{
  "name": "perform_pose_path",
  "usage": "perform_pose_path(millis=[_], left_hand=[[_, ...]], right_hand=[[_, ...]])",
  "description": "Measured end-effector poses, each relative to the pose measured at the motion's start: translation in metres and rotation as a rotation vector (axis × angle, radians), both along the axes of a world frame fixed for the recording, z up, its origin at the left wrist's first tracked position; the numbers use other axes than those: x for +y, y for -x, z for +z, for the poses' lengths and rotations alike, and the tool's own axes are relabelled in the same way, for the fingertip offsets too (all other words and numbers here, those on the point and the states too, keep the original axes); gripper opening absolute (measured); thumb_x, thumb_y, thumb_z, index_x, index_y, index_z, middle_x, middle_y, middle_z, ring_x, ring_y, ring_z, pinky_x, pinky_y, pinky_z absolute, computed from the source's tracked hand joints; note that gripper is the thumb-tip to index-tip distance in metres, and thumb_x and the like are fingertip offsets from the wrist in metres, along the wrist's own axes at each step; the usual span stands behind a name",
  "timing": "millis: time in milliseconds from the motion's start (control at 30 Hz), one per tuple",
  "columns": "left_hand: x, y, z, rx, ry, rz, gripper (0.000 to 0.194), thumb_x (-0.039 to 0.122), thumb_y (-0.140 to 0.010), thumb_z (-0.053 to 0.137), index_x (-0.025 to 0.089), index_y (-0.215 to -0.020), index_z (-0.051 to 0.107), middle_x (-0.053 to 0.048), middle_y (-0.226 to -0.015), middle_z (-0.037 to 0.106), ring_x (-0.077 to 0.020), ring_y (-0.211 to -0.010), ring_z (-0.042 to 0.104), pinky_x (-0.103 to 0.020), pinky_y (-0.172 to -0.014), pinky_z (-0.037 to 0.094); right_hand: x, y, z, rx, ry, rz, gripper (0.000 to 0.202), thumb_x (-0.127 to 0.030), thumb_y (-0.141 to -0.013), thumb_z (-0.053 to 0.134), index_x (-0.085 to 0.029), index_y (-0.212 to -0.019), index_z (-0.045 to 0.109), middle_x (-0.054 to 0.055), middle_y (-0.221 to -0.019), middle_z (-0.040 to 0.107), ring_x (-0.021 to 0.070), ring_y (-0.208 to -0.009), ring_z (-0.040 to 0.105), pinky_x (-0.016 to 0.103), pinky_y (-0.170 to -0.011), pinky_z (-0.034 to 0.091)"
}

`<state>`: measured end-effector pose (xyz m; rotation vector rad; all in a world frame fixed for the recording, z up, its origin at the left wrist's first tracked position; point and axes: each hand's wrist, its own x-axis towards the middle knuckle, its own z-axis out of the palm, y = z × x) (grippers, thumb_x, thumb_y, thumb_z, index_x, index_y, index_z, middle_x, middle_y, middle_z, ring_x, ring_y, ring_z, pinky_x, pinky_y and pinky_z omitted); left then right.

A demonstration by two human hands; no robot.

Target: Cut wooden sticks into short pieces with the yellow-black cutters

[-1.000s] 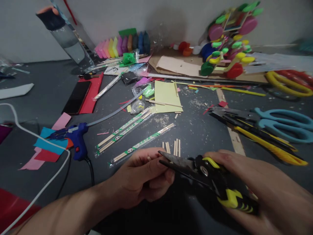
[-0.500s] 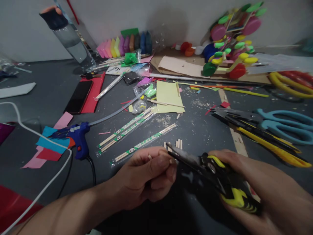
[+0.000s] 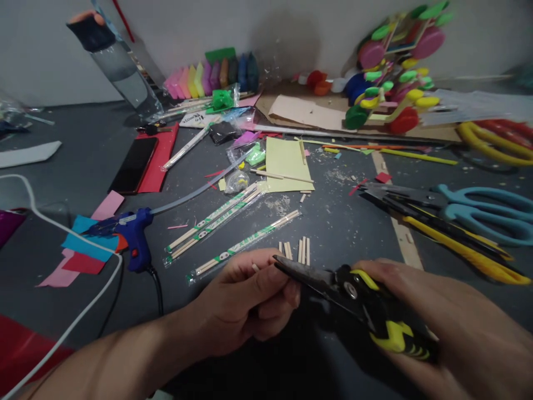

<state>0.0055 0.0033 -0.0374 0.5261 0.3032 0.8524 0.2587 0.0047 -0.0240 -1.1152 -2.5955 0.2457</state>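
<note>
My left hand [image 3: 258, 297] is closed in a pinch around a thin wooden stick [image 3: 255, 268]; only a pale end shows between the fingers. In my right hand [image 3: 449, 311] are black-and-yellow snips [image 3: 358, 294], gripped by the handles. Their dark blades [image 3: 306, 275] reach the left fingertips and look nearly closed. The fingers hide most of the stick, so I cannot tell whether the blades touch it. Just beyond the blades lie several short cut wooden sticks [image 3: 303, 250]. Wrapped chopsticks [image 3: 250, 239] lie past my left hand.
A blue glue gun [image 3: 137, 239] and a white cable [image 3: 83, 239] lie on the left. Blue-handled scissors [image 3: 478, 214] and a yellow utility knife [image 3: 466, 250] are on the right. Behind stand a water bottle [image 3: 125, 72], clay packs [image 3: 212, 75] and colourful wheeled models [image 3: 387, 105].
The snips' blades have come closer together and tipped slightly, their points shifting left over the left thumb. My left hand has stayed nearly still.
</note>
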Motion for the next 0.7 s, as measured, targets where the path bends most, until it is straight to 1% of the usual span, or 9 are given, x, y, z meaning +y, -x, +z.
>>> perform_pose_path(millis=[167, 267, 367, 467, 600, 700], left_hand=[[0.0008, -0.0006, -0.0005, -0.001, -0.019, 0.009, 0.025, 0.035, -0.101, 0.05, 0.017, -0.086, 0.059, 0.008, -0.056, 0.03, -0.0054, -0.04, 0.022, -0.015, -0.037, 0.021], [0.0021, 0.0002, 0.0, 0.021, -0.037, 0.035, 0.026, 0.037, -0.1, 0.052, 0.017, -0.085, 0.059, 0.009, -0.056, 0.031, -0.0051, -0.04, 0.023, -0.015, -0.037, 0.021], [0.0022, 0.0008, 0.0002, 0.035, -0.052, 0.051, 0.026, 0.038, -0.099, 0.053, 0.017, -0.085, 0.06, 0.009, -0.056, 0.031, -0.0048, -0.04, 0.023, -0.015, -0.037, 0.021], [0.0017, 0.0009, -0.0005, 0.045, -0.062, 0.06, 0.025, 0.038, -0.099, 0.054, 0.018, -0.086, 0.061, 0.009, -0.056, 0.03, -0.0048, -0.04, 0.023, -0.015, -0.038, 0.022], [0.0015, 0.0001, -0.0008, 0.084, -0.049, 0.067, 0.025, 0.039, -0.097, 0.056, 0.017, -0.084, 0.06, 0.009, -0.056, 0.032, -0.0046, -0.041, 0.023, -0.015, -0.038, 0.022], [0.0014, -0.0006, -0.0006, 0.105, -0.038, 0.072, 0.026, 0.039, -0.097, 0.058, 0.017, -0.083, 0.059, 0.009, -0.055, 0.031, -0.0044, -0.04, 0.022, -0.015, -0.038, 0.022]], right_hand=[[-0.0016, 0.0014, 0.0001, 0.044, 0.034, -0.048, 0.043, -0.024, -0.08, 0.053, -0.026, -0.123, 0.05, 0.003, -0.098, 0.072, 0.0265, -0.078, 0.071, 0.031, -0.06, 0.057], [-0.0019, 0.0023, -0.0003, 0.021, 0.029, -0.043, 0.043, -0.027, -0.082, 0.053, -0.024, -0.124, 0.048, 0.006, -0.099, 0.071, 0.0272, -0.079, 0.071, 0.031, -0.059, 0.058], [-0.0017, 0.0019, -0.0015, -0.01, 0.009, -0.034, 0.046, -0.03, -0.081, 0.052, -0.024, -0.126, 0.045, 0.008, -0.102, 0.071, 0.0288, -0.081, 0.07, 0.034, -0.06, 0.059], [-0.0018, 0.0018, -0.0002, -0.032, -0.007, -0.034, 0.047, -0.031, -0.08, 0.052, -0.024, -0.127, 0.045, 0.008, -0.102, 0.07, 0.028, -0.08, 0.07, 0.034, -0.06, 0.059], [-0.0021, 0.0047, 0.0047, -0.004, 0.007, -0.012, 0.042, -0.024, -0.08, 0.05, -0.026, -0.122, 0.045, 0.006, -0.097, 0.07, 0.0253, -0.076, 0.07, 0.03, -0.056, 0.058], [-0.0016, 0.0075, 0.0057, -0.002, -0.011, -0.005, 0.038, -0.02, -0.08, 0.047, -0.026, -0.118, 0.045, 0.005, -0.094, 0.07, 0.0246, -0.075, 0.07, 0.029, -0.055, 0.057]])
